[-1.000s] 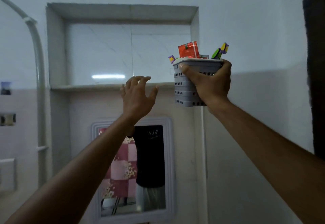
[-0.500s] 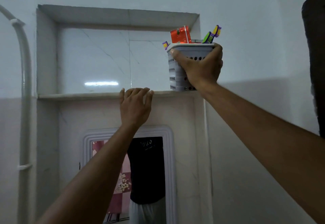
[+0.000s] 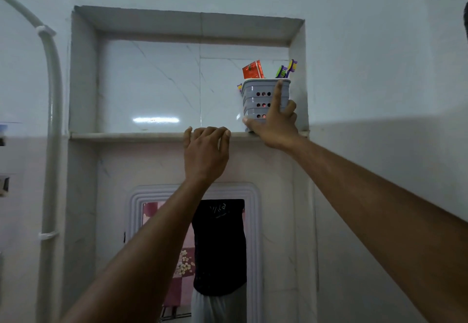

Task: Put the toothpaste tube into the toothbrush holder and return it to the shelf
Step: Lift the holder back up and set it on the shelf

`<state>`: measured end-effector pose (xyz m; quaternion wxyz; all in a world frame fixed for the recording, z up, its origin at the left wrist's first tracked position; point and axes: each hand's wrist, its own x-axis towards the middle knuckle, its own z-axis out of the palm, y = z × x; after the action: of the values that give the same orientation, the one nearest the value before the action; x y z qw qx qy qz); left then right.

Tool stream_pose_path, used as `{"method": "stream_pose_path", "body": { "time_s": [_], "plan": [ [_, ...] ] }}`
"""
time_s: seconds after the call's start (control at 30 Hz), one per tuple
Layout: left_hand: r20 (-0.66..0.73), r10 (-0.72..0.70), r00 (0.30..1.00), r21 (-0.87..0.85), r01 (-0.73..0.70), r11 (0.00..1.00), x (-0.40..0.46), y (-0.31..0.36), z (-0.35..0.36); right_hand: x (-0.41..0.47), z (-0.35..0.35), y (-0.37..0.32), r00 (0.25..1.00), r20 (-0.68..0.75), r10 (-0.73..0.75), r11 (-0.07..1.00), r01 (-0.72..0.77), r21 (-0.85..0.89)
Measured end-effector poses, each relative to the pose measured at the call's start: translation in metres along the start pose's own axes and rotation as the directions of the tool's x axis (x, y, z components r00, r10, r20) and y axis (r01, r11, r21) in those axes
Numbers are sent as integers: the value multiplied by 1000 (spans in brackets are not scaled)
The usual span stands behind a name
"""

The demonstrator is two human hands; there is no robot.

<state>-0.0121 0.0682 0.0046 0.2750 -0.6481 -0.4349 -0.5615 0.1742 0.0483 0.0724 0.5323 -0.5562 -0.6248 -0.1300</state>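
Observation:
The grey perforated toothbrush holder (image 3: 255, 99) stands upright on the marble shelf (image 3: 126, 135), at the right end of the wall niche. A red toothpaste tube (image 3: 252, 69) and green and purple toothbrushes (image 3: 287, 69) stick out of its top. My right hand (image 3: 274, 127) lies against the holder's front with its fingers spread: the index finger points up to the rim and the thumb is at the lower left corner. My left hand (image 3: 205, 155) holds nothing; its fingertips rest on the shelf's front edge, left of the holder.
The niche has a side wall right beside the holder and open shelf to its left. A white pipe (image 3: 52, 120) runs down the wall at left. A framed mirror (image 3: 134, 221) hangs below the shelf.
My right hand has carried the holder up and set it on the shelf, then loosened from a full grip to spread fingers. My left hand rose to the shelf edge.

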Motion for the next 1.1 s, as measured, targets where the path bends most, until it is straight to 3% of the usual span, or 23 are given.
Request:
{"method": "stream_pose_path", "body": {
  "time_s": [0.6,0.9,1.1],
  "plan": [
    [20,-30,999,4,30,1000,1,4,-2,-5,2,5,998,64,-2,982,14,-188],
    [30,-29,999,13,29,999,2,6,-2,3,3,19,994,94,-51,989,63,-131],
    [96,-27,995,21,25,999,3,6,-9,3,-5,18,984,178,-10,973,51,-227]
  ]
}}
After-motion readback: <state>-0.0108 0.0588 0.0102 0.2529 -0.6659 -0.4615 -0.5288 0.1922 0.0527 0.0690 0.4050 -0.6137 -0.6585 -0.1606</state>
